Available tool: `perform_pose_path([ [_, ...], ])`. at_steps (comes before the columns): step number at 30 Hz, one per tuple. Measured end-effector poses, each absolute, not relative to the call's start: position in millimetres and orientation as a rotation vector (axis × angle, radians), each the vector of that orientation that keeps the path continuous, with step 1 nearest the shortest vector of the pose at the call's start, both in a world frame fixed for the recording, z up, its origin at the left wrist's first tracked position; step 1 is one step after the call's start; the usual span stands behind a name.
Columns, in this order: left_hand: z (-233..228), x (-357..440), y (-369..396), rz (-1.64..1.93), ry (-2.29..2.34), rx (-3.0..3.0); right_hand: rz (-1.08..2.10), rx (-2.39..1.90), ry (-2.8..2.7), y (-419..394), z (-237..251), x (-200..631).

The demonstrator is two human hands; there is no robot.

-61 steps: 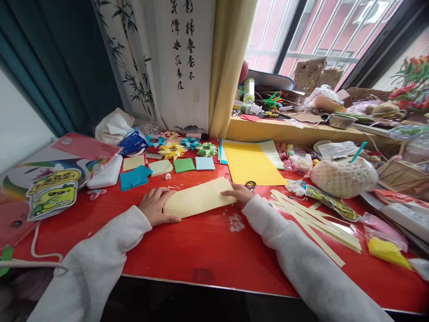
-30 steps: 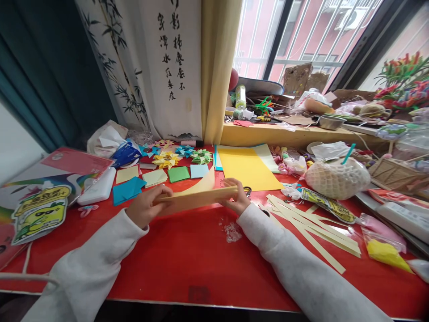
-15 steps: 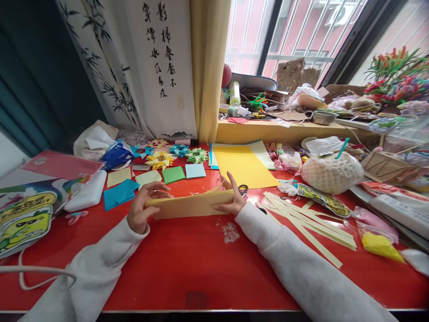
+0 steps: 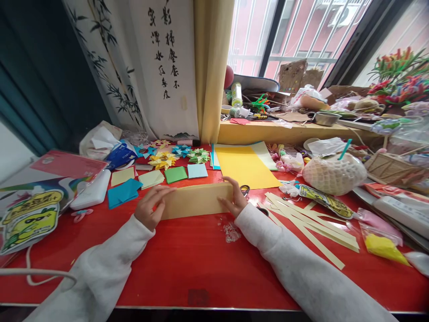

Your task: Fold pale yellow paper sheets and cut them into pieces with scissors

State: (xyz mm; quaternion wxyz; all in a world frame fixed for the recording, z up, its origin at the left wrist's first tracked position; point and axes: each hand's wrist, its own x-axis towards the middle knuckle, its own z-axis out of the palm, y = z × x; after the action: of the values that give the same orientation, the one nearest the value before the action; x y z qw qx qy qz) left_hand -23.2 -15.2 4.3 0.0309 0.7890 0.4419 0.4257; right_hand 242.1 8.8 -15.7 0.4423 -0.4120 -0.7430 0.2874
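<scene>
My left hand (image 4: pixel 149 209) has its grip on the left end of the paper (image 4: pixel 196 200), fingers curled over the top edge and thumb under; my right hand (image 4: pixel 233 199) does the same at the right end. So both grips are clenched on one pale yellow sheet, folded into a long band and held flat and low over the red bench (image 4: pixel 187 259), about mid-way across and just in front of me.

From the left: a cartoon packet (image 4: pixel 28 219) at the bench edge, then a white case (image 4: pixel 90 191), a blue sheet (image 4: pixel 123 191), and a row of small coloured squares (image 4: pixel 176 174) behind the paper. Behind those sit folded paper stars (image 4: pixel 181 154). Just past my right hand I see scissors (image 4: pixel 245 189), partly hidden, and a large orange-yellow sheet (image 4: pixel 246 166). Further right lie cut pale strips (image 4: pixel 311 221) fanned on the bench, a netted white bundle (image 4: pixel 333 173), and a small yellow bag (image 4: pixel 384 247) near the right edge.
</scene>
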Motion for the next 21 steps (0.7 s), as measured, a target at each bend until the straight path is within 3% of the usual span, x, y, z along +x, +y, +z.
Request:
perform_pose_path([
  [4,4.1,-23.5,-19.3,1.295,1.368,2.529,0.534,-0.987,-1.935,7.0,-12.9,242.9],
  [21,3.4,-22.6,-18.0,1.277,1.421,2.560,0.438,-0.950,-1.928,6.6,-15.3,243.2],
])
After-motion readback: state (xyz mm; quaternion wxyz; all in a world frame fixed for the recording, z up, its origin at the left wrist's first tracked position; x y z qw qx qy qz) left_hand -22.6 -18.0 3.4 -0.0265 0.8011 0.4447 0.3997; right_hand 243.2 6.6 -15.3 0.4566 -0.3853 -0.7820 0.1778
